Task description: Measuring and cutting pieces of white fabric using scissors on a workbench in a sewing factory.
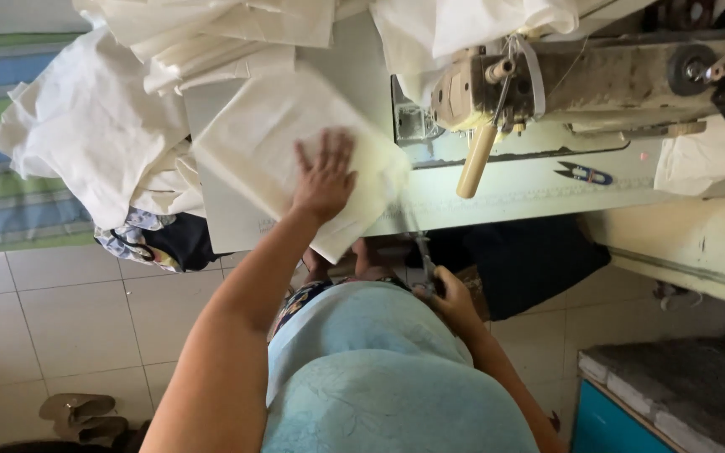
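Observation:
My left hand (325,174) lies flat, fingers spread, on a folded piece of cream fabric (258,143) that rests on the sewing table (513,189) and hangs over its near edge. Down by my lap, my right hand (451,295) is closed around a pair of metal scissors (424,252) whose blades point up toward the table edge. An old beige sewing machine (597,80) stands on the table to the right of the fabric, with a wooden handle (476,159) sticking down from its head.
Heaps of white cloth (94,126) are piled on the table's left and back. Small blue thread snips (585,174) lie on the table under the machine. A dark cloth (530,260) hangs below. Sandals (81,415) sit on the tiled floor; a blue-sided bench (673,394) is at lower right.

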